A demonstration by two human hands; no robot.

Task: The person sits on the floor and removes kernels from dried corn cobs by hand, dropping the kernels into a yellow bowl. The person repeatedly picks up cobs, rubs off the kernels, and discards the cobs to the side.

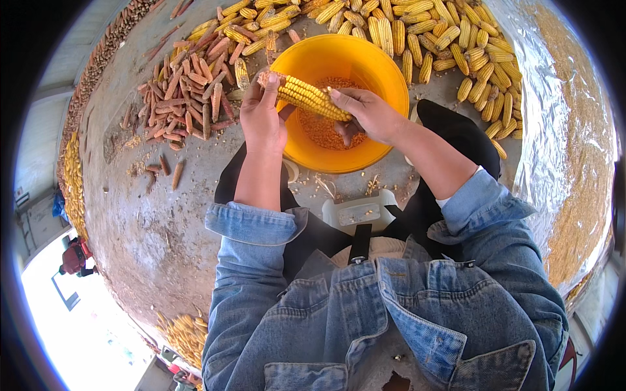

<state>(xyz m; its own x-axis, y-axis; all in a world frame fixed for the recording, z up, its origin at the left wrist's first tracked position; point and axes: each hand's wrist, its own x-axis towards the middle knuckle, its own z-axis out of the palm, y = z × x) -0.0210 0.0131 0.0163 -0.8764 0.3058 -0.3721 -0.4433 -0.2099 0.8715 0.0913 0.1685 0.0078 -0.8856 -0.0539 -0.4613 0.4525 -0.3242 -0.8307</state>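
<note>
Above a yellow plastic bucket [337, 163], an ear of dried corn [313, 97] lies level between my two hands. My left hand [264, 105] grips its left end, where a stretch of pinkish cob is bare of kernels; the thumb lies along the top. At the other end, my right hand [367, 112] holds the ear with its thumb on top, and the other fingers reach below it. Yellow kernels still cover most of the ear. Loose orange kernels [318, 132] lie in the bottom of the bucket, partly hidden by the ear and my right hand.
A heap of bare cobs [186, 97] lies left of the bucket. Unshelled corn ears [425, 34] are piled behind it and to the right. Silvery sheeting [543, 146] with grain [577, 195] spreads at far right. A pale plastic stool [359, 212] shows between my knees.
</note>
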